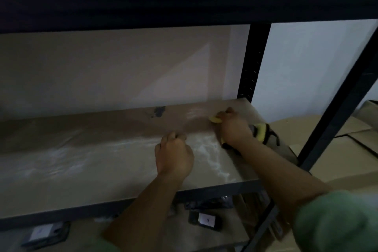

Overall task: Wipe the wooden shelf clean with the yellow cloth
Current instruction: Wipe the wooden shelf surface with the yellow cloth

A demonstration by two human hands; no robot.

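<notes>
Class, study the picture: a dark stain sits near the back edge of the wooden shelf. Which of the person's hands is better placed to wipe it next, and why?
Right. The right hand already grips the yellow cloth beside the dark stain. The left hand is closed, holds no cloth, and rests nearer the shelf's front.

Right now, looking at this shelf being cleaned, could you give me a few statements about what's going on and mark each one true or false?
1. The right hand holds the yellow cloth against the wooden shelf. True.
2. The left hand also holds a cloth. False: it rests on the shelf as a loose fist with no cloth visible.
3. A dark stain marks the shelf near its back edge. True.
4. The shelf is stacked with boxes. False: its surface is bare; cardboard boxes sit outside the rack, to the right.
5. Pale streaks show on the shelf surface. True.
</notes>
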